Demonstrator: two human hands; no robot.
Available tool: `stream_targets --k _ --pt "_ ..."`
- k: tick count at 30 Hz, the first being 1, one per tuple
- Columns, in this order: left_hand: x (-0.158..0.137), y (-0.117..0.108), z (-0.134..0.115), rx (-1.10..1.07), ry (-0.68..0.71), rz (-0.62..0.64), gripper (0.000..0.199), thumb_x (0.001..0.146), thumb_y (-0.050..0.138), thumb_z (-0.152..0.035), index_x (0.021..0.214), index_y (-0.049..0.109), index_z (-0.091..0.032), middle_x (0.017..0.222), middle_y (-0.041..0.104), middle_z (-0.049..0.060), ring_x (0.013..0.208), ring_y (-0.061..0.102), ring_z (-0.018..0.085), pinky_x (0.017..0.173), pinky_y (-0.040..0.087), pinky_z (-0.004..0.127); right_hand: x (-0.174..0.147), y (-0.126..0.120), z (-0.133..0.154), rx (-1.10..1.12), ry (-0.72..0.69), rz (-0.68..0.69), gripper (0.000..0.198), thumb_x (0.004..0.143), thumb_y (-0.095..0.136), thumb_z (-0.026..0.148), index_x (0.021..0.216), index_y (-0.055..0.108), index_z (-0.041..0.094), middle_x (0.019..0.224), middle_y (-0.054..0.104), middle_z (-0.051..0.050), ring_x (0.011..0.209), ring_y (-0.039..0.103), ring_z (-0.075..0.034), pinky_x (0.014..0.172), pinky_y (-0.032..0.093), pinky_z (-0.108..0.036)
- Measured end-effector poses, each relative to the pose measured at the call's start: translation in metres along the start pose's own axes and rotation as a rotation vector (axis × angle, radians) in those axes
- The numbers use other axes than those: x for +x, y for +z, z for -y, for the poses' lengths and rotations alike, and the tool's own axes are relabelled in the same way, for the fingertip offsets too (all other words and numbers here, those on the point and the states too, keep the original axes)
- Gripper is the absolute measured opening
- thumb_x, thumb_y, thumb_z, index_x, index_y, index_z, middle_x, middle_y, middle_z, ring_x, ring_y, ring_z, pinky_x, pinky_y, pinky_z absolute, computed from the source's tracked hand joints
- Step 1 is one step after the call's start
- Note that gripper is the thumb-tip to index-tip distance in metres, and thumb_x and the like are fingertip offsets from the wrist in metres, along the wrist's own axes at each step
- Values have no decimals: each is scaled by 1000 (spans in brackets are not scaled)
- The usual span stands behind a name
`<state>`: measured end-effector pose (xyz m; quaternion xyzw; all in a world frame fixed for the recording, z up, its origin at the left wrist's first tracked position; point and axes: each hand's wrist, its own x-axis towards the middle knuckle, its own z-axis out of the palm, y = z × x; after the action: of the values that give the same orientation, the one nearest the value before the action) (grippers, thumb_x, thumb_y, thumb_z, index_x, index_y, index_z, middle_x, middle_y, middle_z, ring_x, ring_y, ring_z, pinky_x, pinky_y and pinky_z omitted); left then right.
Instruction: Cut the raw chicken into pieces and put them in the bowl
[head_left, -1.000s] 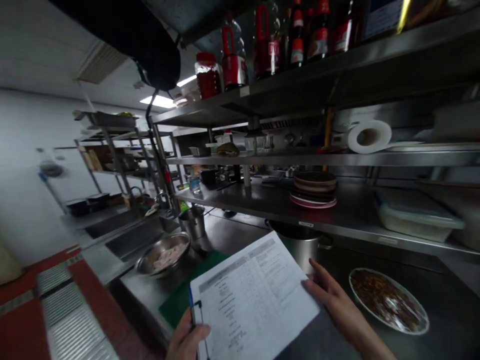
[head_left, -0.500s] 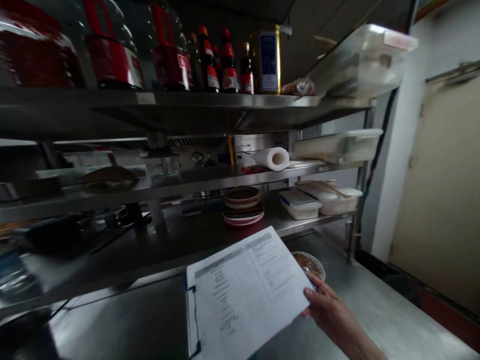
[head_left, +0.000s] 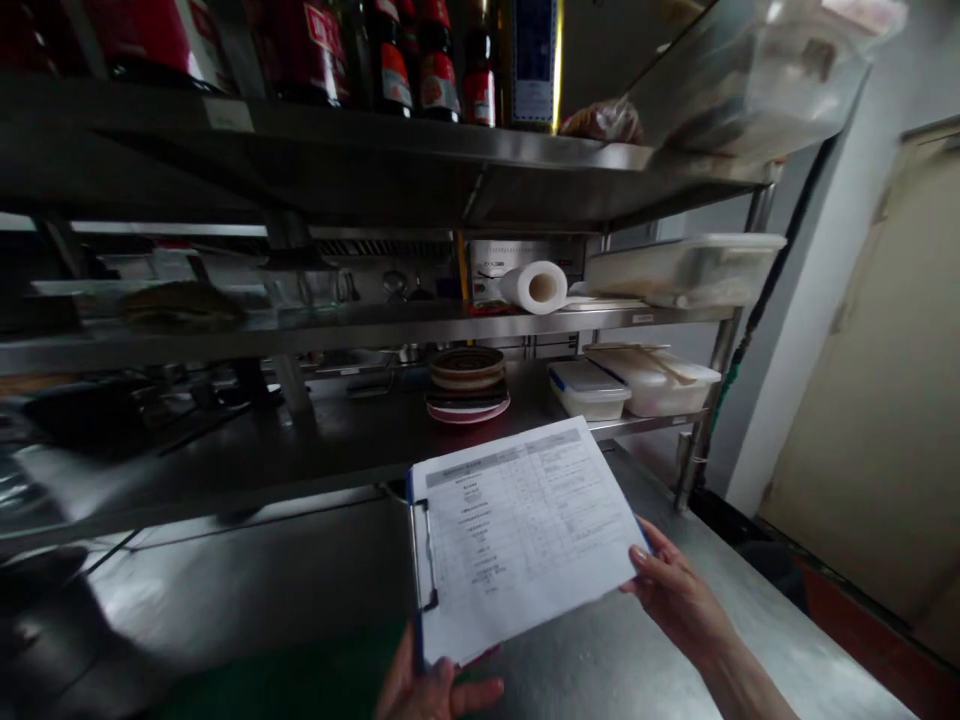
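Head view: we hold a blue rectangular clipboard [head_left: 418, 600] with white printed paper [head_left: 525, 545] above the grey metal counter [head_left: 589, 660], inside its right edge. Our bare right hand [head_left: 670, 585] is clamped on the clipboard's right side, thumb on top; our bare left hand [head_left: 431, 690] grips its lower left corner.

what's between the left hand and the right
The clipboard and its printed sheet lie between the left hand and the right hand, in the head view.

the clipboard's sheet [head_left: 525, 545] is matt paper, its clip [head_left: 418, 555] shiny metal; the counter [head_left: 592, 660] is smooth, gleaming metal, the tubs [head_left: 686, 275] translucent plastic.
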<state>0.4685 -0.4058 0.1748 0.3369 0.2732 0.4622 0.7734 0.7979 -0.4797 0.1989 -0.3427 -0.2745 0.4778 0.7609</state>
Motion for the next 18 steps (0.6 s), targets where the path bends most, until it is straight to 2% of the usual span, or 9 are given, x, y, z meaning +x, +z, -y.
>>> stream_targets --k 2,5,10,15,18 --pt "-14 22 3 29 33 -138 94 70 85 -31 152 40 -29 123 74 14 111 68 41 73 64 51 -2 -10 -11 -15 55 22 58 71 89 31 125 68 26 100 73 -6 71 64 -15 59 57 -27" --pt "-31 40 5 67 47 -222 86 71 82 -25 149 44 -24 119 75 16 108 69 40 70 65 50 -3 -25 -27 -40 128 45 61 72 88 32 128 65 27 103 74 -6 72 63 -15 61 56 -28" --pt "-52 49 7 115 82 -267 74 72 81 -23 140 53 -21 118 75 17 108 69 41 74 64 51 1 -38 -46 -11 223 96 67 75 87 32 136 59 31 108 74 -5 78 64 -16 69 58 -32" --pt "-64 56 9 161 149 -348 77 70 83 -28 141 53 -20 117 75 17 107 70 42 72 65 49 10 -32 -56 47 279 149 69 76 87 30 138 58 32 103 73 -3 68 60 -12 62 55 -26" --pt "-68 57 12 149 187 -392 77 68 85 -30 138 56 -19 118 75 18 106 70 42 68 65 48 14 -30 -61 45 302 171 66 76 87 29 136 59 32 107 73 -4 70 61 -12 59 55 -24"
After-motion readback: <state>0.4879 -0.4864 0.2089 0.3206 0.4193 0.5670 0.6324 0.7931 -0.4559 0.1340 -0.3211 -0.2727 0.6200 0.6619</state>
